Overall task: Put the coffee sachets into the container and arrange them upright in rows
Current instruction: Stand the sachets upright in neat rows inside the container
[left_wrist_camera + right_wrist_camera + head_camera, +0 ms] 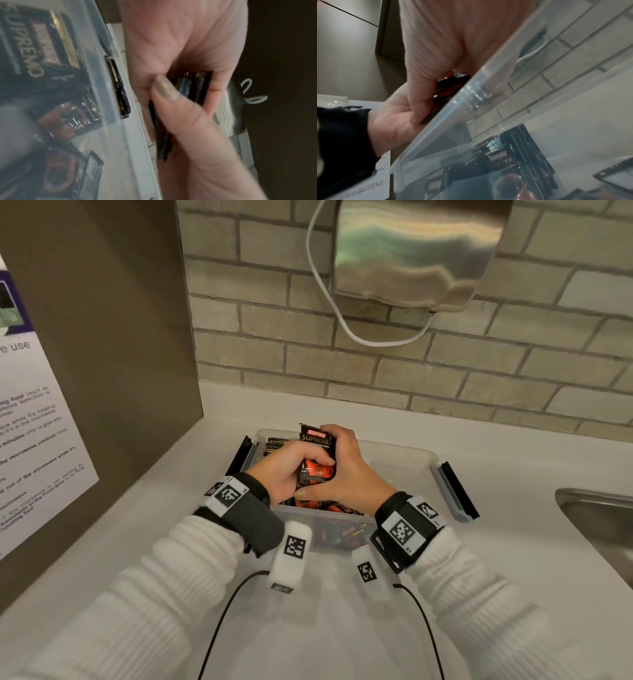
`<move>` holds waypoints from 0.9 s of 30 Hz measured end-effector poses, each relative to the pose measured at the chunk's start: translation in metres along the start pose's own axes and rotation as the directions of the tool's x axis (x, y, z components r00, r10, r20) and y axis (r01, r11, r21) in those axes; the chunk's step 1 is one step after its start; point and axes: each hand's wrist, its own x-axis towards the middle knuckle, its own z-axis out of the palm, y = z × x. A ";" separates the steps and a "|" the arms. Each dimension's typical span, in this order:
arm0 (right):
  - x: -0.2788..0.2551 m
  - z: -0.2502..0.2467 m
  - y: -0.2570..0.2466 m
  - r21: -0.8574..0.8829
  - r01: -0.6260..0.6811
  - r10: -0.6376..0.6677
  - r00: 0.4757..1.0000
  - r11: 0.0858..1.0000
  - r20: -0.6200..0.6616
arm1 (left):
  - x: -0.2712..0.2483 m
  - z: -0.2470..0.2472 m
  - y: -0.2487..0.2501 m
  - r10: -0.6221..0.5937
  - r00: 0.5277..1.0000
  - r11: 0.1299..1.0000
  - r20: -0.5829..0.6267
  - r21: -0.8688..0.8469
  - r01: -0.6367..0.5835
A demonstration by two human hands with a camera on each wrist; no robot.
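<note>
Several loose sachets (329,534) lie flat and jumbled in the near part of the container (411,453); we see them through its clear near wall. They are not yet sorted.

Just above them our hands are together. The left hand (287,470) and right hand (349,474) both grip one bundle of sachets (317,455) held over the middle of the container. Left fingers curl round its lower half. The right hand wraps it from the right, thumb under the bottom edge. We judge the double grip is there to square the stack so it goes down as one block.

The bundle's long axis is about upright, brand end on top and printed face toward us. In the left wrist view its thin edges are pressed flush between thumb and palm.

At the far left corner a standing row (275,444) leans against the wall, edges up. The bundle probably belongs beside it.

Farther off, the container sits on a white counter (342,412), with a sink (599,515) at the right. A brick wall (376,364) carries a steel dispenser (418,254).
</note>
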 end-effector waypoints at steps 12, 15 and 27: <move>0.004 -0.014 -0.011 -0.392 0.148 -0.153 0.988 0.908 0.018 | -0.002 -0.003 0.004 0.036 0.999 0.995 0.029 -0.096 -0.033; 0.005 -0.011 -0.011 -0.312 0.171 -0.153 0.985 0.934 0.080 | -0.005 -0.002 0.005 0.037 0.996 0.998 0.086 -0.047 -0.033; 0.007 -0.005 -0.007 -0.442 0.077 -0.072 0.997 0.894 0.028 | -0.004 0.000 0.002 0.064 0.997 0.996 0.041 0.051 -0.066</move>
